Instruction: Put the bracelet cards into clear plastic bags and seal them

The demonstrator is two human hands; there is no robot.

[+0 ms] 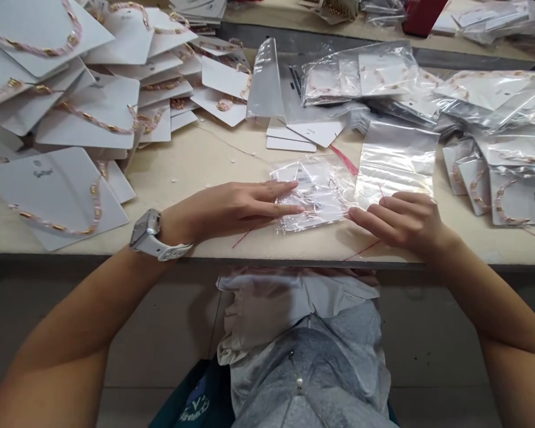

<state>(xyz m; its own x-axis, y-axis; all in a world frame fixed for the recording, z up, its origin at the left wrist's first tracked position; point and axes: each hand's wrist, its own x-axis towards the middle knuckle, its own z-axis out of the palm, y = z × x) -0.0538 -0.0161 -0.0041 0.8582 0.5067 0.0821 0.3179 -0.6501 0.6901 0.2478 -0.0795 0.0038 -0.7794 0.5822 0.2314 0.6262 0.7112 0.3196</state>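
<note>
Mostly open, left hand (232,205) touches packet (323,202); right hand (405,223) apparently pinches it.

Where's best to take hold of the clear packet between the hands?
Probably pinch the packet by its near edge, coming in from that side: it lies flat, and that edge looks uncovered, while the left hand rests on its left part and the right hand meets its right edge.

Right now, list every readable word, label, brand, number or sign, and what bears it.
No text reads with certainty.
White rectangular card at lower left: black script, too blurred.
White rectangular paper cards stacked near centre: dark print, too small.
Central clear plastic packet: dark marks, unreadable.
Dark green item at the bottom: pale lettering, too blurred.
</note>
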